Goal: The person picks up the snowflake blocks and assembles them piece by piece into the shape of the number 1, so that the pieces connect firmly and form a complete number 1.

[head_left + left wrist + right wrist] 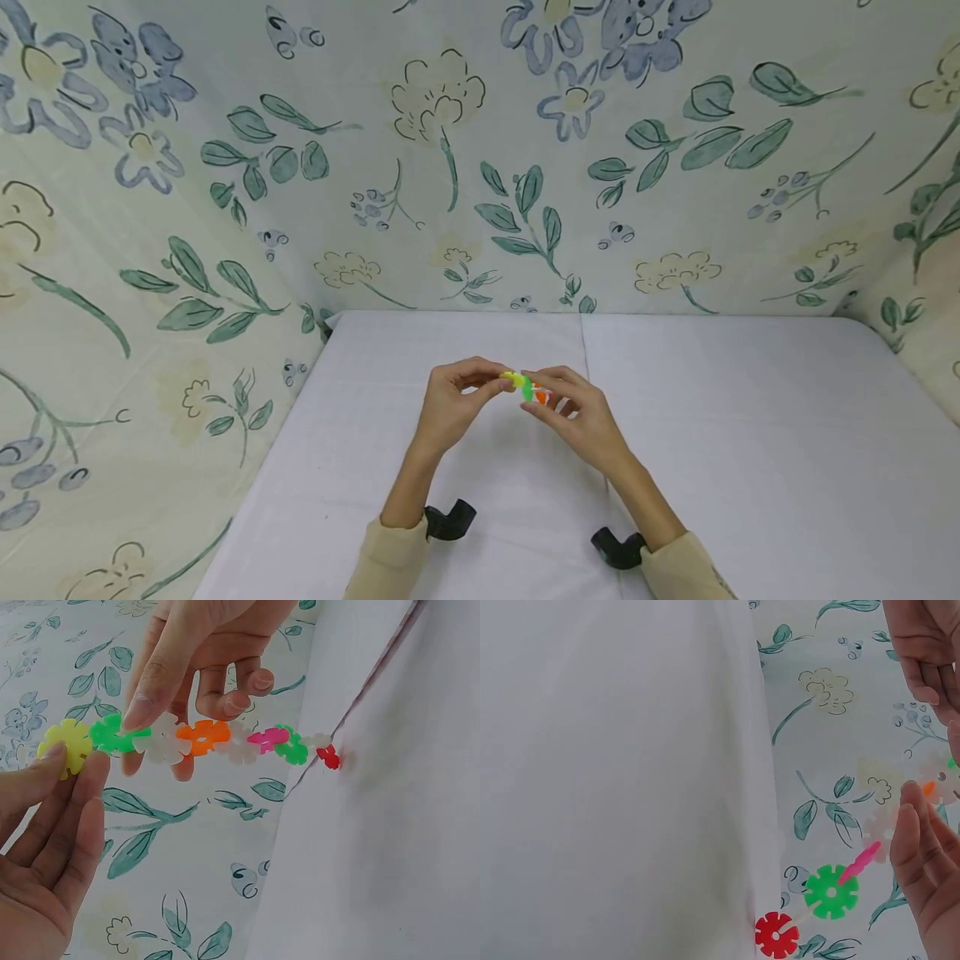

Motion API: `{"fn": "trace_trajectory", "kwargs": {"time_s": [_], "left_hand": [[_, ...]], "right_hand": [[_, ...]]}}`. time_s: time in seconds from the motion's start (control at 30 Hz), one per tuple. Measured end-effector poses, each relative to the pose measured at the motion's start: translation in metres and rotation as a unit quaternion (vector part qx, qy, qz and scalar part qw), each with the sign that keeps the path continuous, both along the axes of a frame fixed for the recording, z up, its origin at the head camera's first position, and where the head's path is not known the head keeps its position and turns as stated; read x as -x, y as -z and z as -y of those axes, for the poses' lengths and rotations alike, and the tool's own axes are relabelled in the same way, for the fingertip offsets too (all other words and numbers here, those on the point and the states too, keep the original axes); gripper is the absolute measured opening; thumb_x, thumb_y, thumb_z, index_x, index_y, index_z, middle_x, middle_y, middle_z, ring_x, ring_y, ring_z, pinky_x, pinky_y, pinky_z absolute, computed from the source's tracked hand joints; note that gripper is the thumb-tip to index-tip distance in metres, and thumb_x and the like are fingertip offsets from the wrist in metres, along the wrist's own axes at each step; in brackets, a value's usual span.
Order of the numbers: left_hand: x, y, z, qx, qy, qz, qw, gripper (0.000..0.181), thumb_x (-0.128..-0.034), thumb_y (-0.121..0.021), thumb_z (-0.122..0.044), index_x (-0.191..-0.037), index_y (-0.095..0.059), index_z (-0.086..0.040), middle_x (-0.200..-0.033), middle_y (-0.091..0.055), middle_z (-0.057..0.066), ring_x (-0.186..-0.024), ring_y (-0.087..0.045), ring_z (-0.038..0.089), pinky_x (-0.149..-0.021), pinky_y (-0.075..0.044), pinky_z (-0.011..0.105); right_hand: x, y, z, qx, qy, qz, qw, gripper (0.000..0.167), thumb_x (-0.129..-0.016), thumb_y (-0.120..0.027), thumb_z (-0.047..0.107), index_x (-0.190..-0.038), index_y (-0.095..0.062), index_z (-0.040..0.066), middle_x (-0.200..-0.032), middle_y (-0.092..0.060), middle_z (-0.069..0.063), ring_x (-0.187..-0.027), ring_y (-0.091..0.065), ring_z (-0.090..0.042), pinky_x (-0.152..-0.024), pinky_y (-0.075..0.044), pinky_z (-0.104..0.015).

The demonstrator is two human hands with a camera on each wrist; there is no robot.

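My left hand [453,406] pinches a yellow notched plastic disc [69,748] between thumb and fingers. Thumb and fingers of my right hand [583,417] pinch a chain of interlocking discs near its green end disc [112,735]. The yellow disc touches or overlaps that green one; whether they are slotted together I cannot tell. Beyond the grip run translucent white pieces, an orange disc [204,738], a pink disc [268,739], a second green disc [831,892] and a red disc [777,935] at the far end. The chain is held above the table, partly hidden by the right fingers.
A white cloth with creases covers the table [750,450]. Behind it and at the left hangs a floral-patterned cloth [450,233]. Black curved wrist mounts [452,520] stick out from both beige sleeves [390,558].
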State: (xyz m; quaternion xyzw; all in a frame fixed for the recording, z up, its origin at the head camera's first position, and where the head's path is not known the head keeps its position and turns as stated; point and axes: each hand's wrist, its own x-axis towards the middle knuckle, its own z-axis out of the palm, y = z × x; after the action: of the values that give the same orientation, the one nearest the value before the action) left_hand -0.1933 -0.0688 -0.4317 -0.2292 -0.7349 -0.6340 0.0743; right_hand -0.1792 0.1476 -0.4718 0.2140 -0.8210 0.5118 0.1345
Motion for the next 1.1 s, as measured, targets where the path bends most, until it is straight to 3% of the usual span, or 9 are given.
{"fn": "trace_trajectory", "kwargs": {"time_s": [0.2, 0.33, 0.6, 0.77, 0.93, 1.1], "left_hand": [[0.002, 0.004, -0.003, -0.041, -0.007, 0.026, 0.9988, 0.012, -0.0912, -0.077, -0.006, -0.101, -0.078, 0.002, -0.096, -0.077, 0.021, -0.08, -0.076, 0.017, -0.078, -0.062, 0.027], [0.002, 0.006, -0.004, -0.048, -0.015, 0.027, 0.9984, 0.012, -0.0906, -0.077, -0.004, -0.101, -0.078, 0.003, -0.095, -0.075, 0.023, -0.079, -0.076, 0.018, -0.076, -0.062, 0.026], [0.004, 0.009, -0.003, -0.031, -0.025, 0.025, 0.9989, 0.011, -0.0882, -0.079, -0.004, -0.098, -0.08, 0.001, -0.093, -0.077, 0.019, -0.08, -0.077, 0.015, -0.076, -0.061, 0.025], [0.005, 0.01, 0.002, 0.001, -0.031, 0.01, 0.9995, 0.01, -0.0859, -0.081, -0.003, -0.096, -0.082, 0.0, -0.09, -0.078, 0.015, -0.08, -0.075, 0.015, -0.077, -0.061, 0.026], [0.006, 0.011, 0.004, 0.042, -0.037, -0.016, 0.9983, 0.009, -0.0835, -0.083, -0.002, -0.092, -0.083, -0.001, -0.086, -0.08, 0.01, -0.078, -0.073, 0.015, -0.07, -0.057, 0.023], [0.008, 0.017, 0.004, 0.045, -0.035, -0.018, 0.9983, 0.007, -0.0833, -0.083, -0.002, -0.09, -0.084, -0.003, -0.085, -0.08, 0.008, -0.075, -0.071, 0.015, -0.064, -0.051, 0.021]], "right_hand": [[0.002, 0.0, 0.003, 0.0, 0.005, 0.004, 1.0, 0.042, -0.089, -0.083, 0.02, -0.129, -0.074, 0.018, -0.114, -0.071, -0.005, -0.075, -0.054, -0.01, -0.062, -0.05, -0.021], [0.003, 0.0, 0.002, 0.008, 0.007, 0.021, 0.9997, 0.041, -0.087, -0.084, 0.021, -0.126, -0.076, 0.018, -0.113, -0.072, -0.008, -0.065, -0.051, -0.011, -0.055, -0.045, -0.021], [0.003, -0.004, 0.001, 0.033, 0.0, 0.109, 0.9935, 0.039, -0.085, -0.085, 0.025, -0.123, -0.077, 0.02, -0.11, -0.075, -0.005, -0.041, -0.049, -0.015, -0.041, -0.041, -0.025], [0.003, -0.006, 0.003, 0.042, 0.0, 0.132, 0.9904, 0.04, -0.084, -0.086, 0.028, -0.123, -0.078, 0.021, -0.103, -0.076, -0.003, -0.043, -0.049, -0.016, -0.042, -0.041, -0.025], [0.002, -0.011, 0.005, 0.014, 0.005, 0.115, 0.9932, 0.038, -0.083, -0.087, 0.027, -0.119, -0.079, 0.02, -0.092, -0.075, 0.001, -0.052, -0.051, -0.014, -0.046, -0.044, -0.025], [0.003, -0.009, 0.006, -0.002, 0.009, 0.104, 0.9946, 0.035, -0.083, -0.087, 0.022, -0.117, -0.08, 0.018, -0.082, -0.072, 0.0, -0.06, -0.057, -0.014, -0.053, -0.047, -0.023]]}}
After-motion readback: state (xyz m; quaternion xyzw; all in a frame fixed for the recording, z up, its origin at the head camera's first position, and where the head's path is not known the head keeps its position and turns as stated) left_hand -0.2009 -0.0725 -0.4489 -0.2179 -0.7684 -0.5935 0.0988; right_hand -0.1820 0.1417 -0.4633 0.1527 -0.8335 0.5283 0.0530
